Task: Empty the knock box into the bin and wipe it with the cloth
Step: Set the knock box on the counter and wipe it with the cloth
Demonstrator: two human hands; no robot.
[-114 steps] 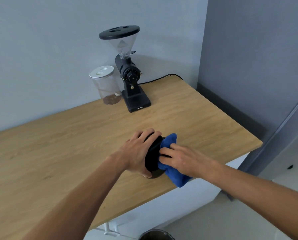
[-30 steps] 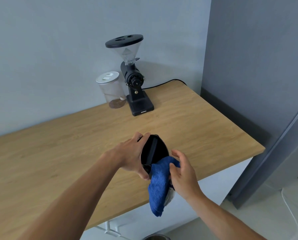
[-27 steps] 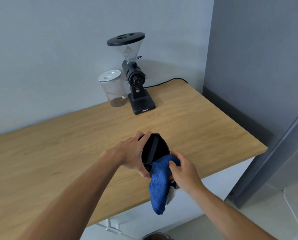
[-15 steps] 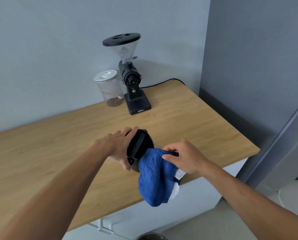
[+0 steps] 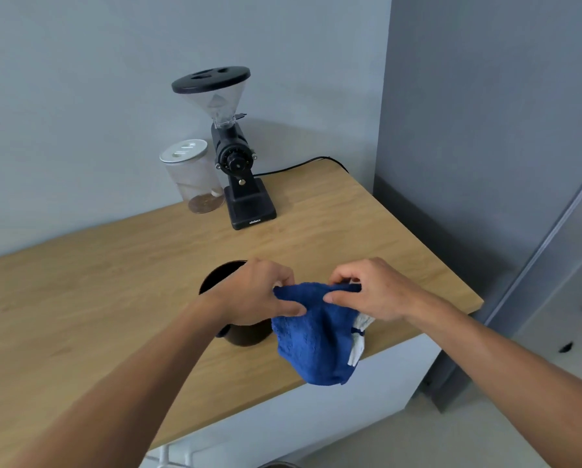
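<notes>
The black knock box [image 5: 222, 278] stands upright on the wooden counter [image 5: 80, 298], near the front edge, partly hidden behind my left hand. The blue cloth [image 5: 316, 342] hangs over the counter's front edge, with a white label at its right side. My left hand [image 5: 259, 292] pinches the cloth's top left corner. My right hand [image 5: 370, 288] pinches its top right corner. Neither hand touches the knock box. A dark rim of the bin [image 5: 277, 465] shows at the bottom edge, below the counter.
A black coffee grinder [image 5: 235, 163] with a clear hopper stands at the back by the wall, its cable running right. A clear jar [image 5: 193, 179] with a white lid sits to its left. A grey wall panel [image 5: 485, 130] closes the right side.
The knock box was tilted in my left hand while my right hand wiped it; now it stands on the counter, released. My left hand has moved onto the cloth, which both hands hold.
</notes>
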